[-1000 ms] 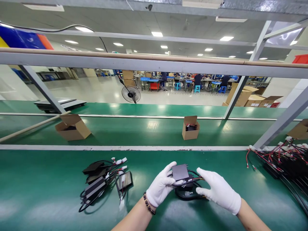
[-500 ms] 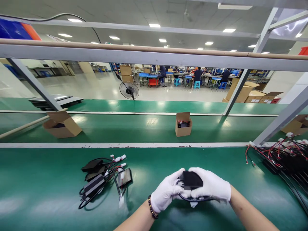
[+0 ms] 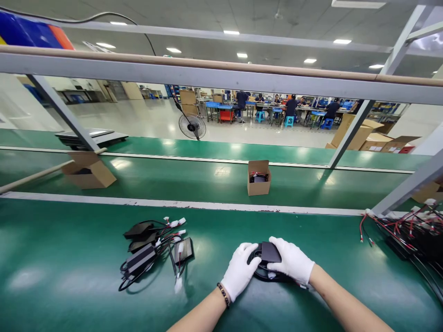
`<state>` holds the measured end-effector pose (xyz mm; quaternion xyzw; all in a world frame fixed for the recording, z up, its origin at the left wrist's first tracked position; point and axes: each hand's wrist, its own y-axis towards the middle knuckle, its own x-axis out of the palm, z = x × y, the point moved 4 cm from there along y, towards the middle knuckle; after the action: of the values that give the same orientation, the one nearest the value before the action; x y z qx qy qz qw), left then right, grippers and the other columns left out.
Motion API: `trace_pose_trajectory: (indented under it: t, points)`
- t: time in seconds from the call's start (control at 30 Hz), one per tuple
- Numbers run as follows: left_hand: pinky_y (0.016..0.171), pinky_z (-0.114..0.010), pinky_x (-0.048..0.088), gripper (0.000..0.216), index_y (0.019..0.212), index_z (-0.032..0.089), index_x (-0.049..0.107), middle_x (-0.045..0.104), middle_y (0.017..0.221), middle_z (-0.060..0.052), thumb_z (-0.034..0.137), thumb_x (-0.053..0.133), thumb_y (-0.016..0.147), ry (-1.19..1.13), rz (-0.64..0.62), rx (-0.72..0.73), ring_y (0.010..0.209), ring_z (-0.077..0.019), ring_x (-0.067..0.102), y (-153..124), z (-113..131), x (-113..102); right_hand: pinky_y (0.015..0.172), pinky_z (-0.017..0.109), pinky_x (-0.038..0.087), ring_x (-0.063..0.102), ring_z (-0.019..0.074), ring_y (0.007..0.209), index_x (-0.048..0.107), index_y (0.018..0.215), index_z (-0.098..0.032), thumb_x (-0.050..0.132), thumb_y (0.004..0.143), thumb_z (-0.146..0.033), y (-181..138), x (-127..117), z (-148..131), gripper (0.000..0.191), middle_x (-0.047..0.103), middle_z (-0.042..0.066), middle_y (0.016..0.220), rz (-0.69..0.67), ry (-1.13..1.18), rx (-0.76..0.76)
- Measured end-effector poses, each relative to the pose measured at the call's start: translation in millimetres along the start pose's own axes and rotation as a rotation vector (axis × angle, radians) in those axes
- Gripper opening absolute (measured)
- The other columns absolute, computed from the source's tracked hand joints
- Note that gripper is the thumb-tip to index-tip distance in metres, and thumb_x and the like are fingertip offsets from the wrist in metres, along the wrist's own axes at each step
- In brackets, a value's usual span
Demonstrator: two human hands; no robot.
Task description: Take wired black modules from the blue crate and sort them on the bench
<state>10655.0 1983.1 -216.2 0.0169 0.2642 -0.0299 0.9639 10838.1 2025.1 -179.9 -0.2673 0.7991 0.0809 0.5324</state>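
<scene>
Gripping a small black box (image 3: 270,251) from both sides, the gloved left hand (image 3: 240,273) and right hand (image 3: 292,262) meet low over the green surface (image 3: 69,276), near its front edge. Left fingers (image 3: 254,263) curl shut against the box's left edge. Right fingers (image 3: 277,241) close over its right side. The box lies flat, top face up, its long axis roughly left to right. A coiled black cable (image 3: 260,275) sits beneath it on the surface. A bundle of wired boxes (image 3: 145,253) lies well apart to the left.
</scene>
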Motion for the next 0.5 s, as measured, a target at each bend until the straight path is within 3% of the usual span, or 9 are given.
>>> trace_pose_trajectory:
  t: [0.13,0.23,0.3,0.4,0.5]
  points:
    - [0.119,-0.048,0.024,0.058,0.137,0.018,0.049,0.042,0.148,-0.014,0.05,0.05,0.089,-0.039,-0.057,0.066,0.14,-0.0274,0.034,-0.3,2.1,-4.7,0.077,0.037,0.045,0.062,0.0291,0.092,0.059,0.113,-0.02,0.071,0.072,-0.042,-0.8,-14.4,-8.5,0.048,0.066,0.008,0.103,0.013,-0.013,-0.036]
    - [0.121,-0.052,0.018,0.097,0.142,0.014,0.043,0.026,0.157,-0.019,0.053,0.081,0.061,-0.073,-0.192,0.116,0.145,-0.0352,0.023,1.9,10.1,-6.6,0.082,0.036,0.045,0.061,0.028,0.097,0.059,0.114,-0.021,0.073,0.072,-0.043,-5.1,-30.7,-20.3,0.05,0.066,0.007,0.107,0.036,-0.008,-0.068]
    - [0.12,-0.052,0.019,0.106,0.141,0.015,0.043,0.029,0.156,-0.02,0.044,0.089,0.05,-0.162,-0.216,0.099,0.143,-0.0375,0.027,4.4,19.8,-8.8,0.083,0.037,0.046,0.061,0.0274,0.098,0.057,0.117,-0.023,0.073,0.072,-0.047,-9.4,-41.1,-28.9,0.053,0.065,0.007,0.11,0.051,0.018,-0.079]
    - [0.109,-0.049,0.041,0.086,0.135,0.016,0.048,0.053,0.139,-0.018,0.038,0.084,0.061,-0.532,-0.208,-0.005,0.124,-0.0338,0.054,7.0,38.5,-9.7,0.087,0.038,0.047,0.061,0.0271,0.102,0.053,0.126,-0.024,0.064,0.078,-0.06,-16.1,-53.6,-37.6,0.061,0.063,0.008,0.118,0.032,0.146,-0.113]
    - [0.074,-0.041,0.06,0.052,0.116,0.015,0.056,0.065,0.116,-0.014,0.037,0.075,0.072,-0.859,-0.187,-0.159,0.093,-0.0282,0.069,6.0,52.2,-7.0,0.105,0.041,0.039,0.05,0.0258,0.125,0.044,0.14,-0.019,0.033,0.094,-0.061,-22.7,-60.1,-37.2,0.063,0.053,0.012,0.139,-0.073,0.363,-0.145]
